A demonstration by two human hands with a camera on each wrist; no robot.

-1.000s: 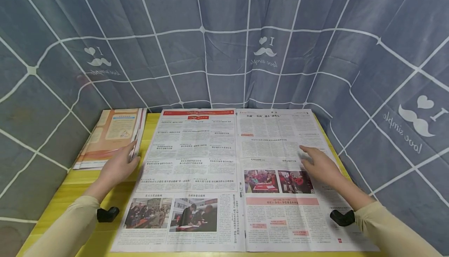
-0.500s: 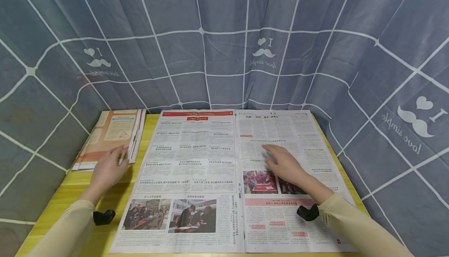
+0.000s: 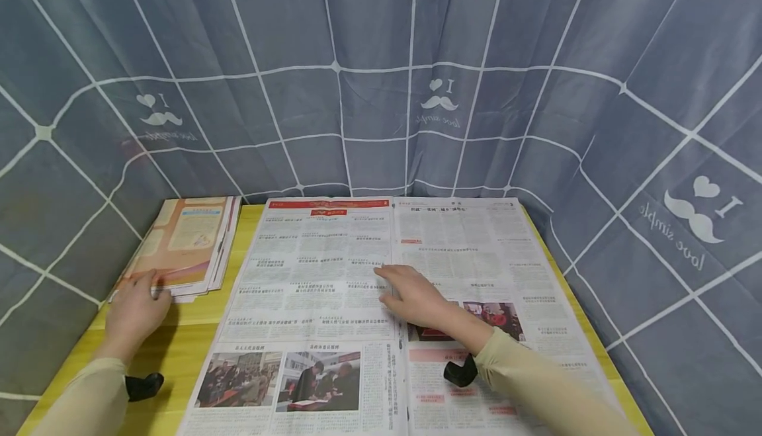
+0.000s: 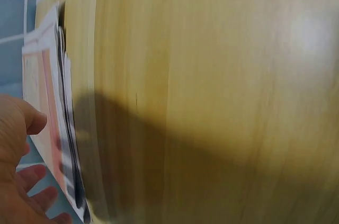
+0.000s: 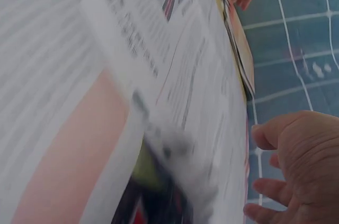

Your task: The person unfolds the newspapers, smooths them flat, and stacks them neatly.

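A newspaper point(image 3: 309, 277) lies spread flat on the yellow wood-grain table, its centre fold running away from me. To its left is a stack of folded papers point(image 3: 184, 244) with an orange printed sheet on top. My left hand point(image 3: 138, 310) is at the near left edge of that stack, its fingertips overlapping the orange sheet. In the left wrist view the stack's folded edges point(image 4: 66, 123) show beside the loosely bent fingers point(image 4: 45, 197). My right hand point(image 3: 413, 297) hovers over the newspaper near its fold, fingers extended and holding nothing.
Grey-blue curtain point(image 3: 369, 118) with white grid lines surrounds the table point(image 3: 196, 317) at the back and both sides. A black wrist device point(image 3: 144, 386) sits at the left cuff, and another black device point(image 3: 460, 371) at the right.
My right hand has swept left across the newspaper from its right page to the fold. My left hand has slid left and nearer along the stack. The head view has tilted up slightly.
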